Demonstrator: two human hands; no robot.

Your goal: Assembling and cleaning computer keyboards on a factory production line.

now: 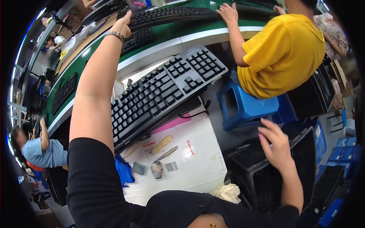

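My left hand (123, 26) reaches far up and across to the green work line, its fingers curled at the left end of a long black keyboard (175, 16). A co-worker's hand (229, 13) is by that keyboard's right end. Below my outstretched arm a larger keyboard (163, 89) with dark keys and a grey frame lies tilted, its left end hidden by the arm. My right hand (274, 144) hovers above a black plastic crate (247, 167), fingers apart and holding nothing.
A white board (201, 152) carries a wooden stick (161, 144), a brush-like tool (167, 153), a small grey block (138, 168) and a blue cloth (123, 171). Crumpled white material (228, 193) lies nearby. A co-worker in yellow (285, 53) sits on a blue stool (247, 106). Another keyboard (64, 93) is at left.
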